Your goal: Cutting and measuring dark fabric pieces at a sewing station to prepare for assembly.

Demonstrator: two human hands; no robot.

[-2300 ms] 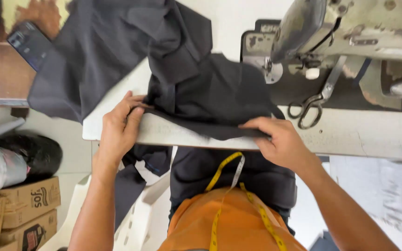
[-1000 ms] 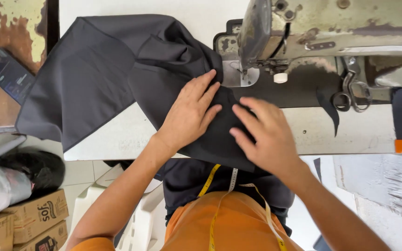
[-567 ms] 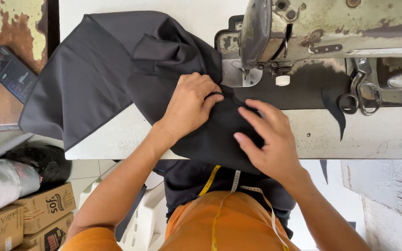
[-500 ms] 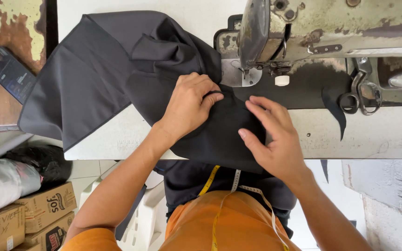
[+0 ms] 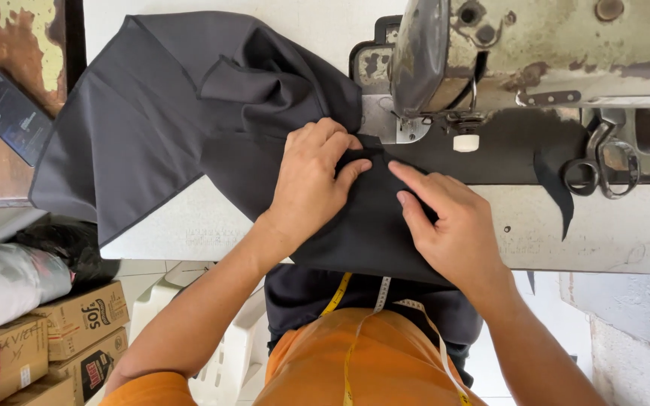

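A dark grey garment (image 5: 152, 128) lies spread over the white sewing table (image 5: 189, 233), bunched up toward the sewing machine (image 5: 536, 53). My left hand (image 5: 310, 180) rests on the cloth, its thumb and forefinger pinching a small fold just in front of the machine's needle plate (image 5: 385, 128). My right hand (image 5: 449, 225) lies flat on the cloth to the right, with the forefinger stretched toward that same fold. The cloth's lower edge hangs off the table's front over my lap.
Scissors (image 5: 599, 162) lie by the machine's base at the right. A phone (image 5: 5, 113) rests on a rusty surface at the left. Cardboard boxes (image 5: 62, 331) and bags stand on the floor below left. A yellow tape measure (image 5: 355, 316) hangs over my orange shirt.
Both hands slid from the table's front edge up to the machine. The left hand went from flat to pinching a fold, and the right forefinger reached in toward it.
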